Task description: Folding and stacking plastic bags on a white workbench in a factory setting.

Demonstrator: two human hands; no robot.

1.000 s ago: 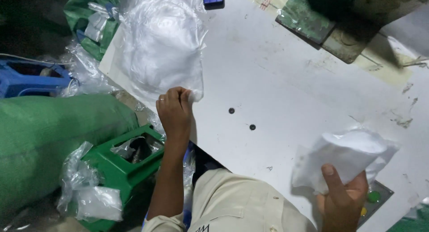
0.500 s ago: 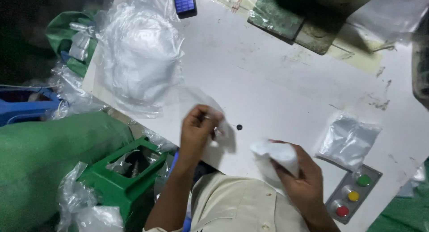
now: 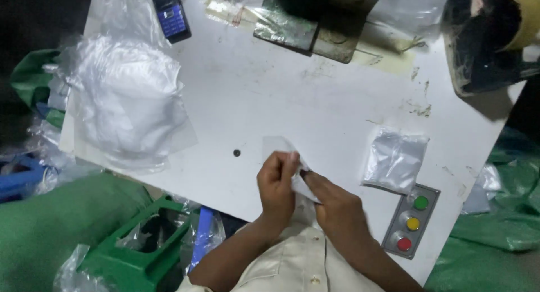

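My left hand pinches the top edge of a small clear plastic bag lying on the white table. My right hand sits right beside it and grips a white folded piece that meets the bag's mouth. Both hands are close together at the table's near edge. How far the white piece sits inside the bag is hidden by my fingers.
A pile of clear plastic bags lies at the table's left. A filled packet rests to the right, next to a panel of green, yellow and red buttons. A mobile phone lies at the back. A green stool and green sack stand lower left.
My left hand drew one clear bag from the pile to the near edge. My right hand carried the white piece left to meet it; a filled packet now lies on the right.
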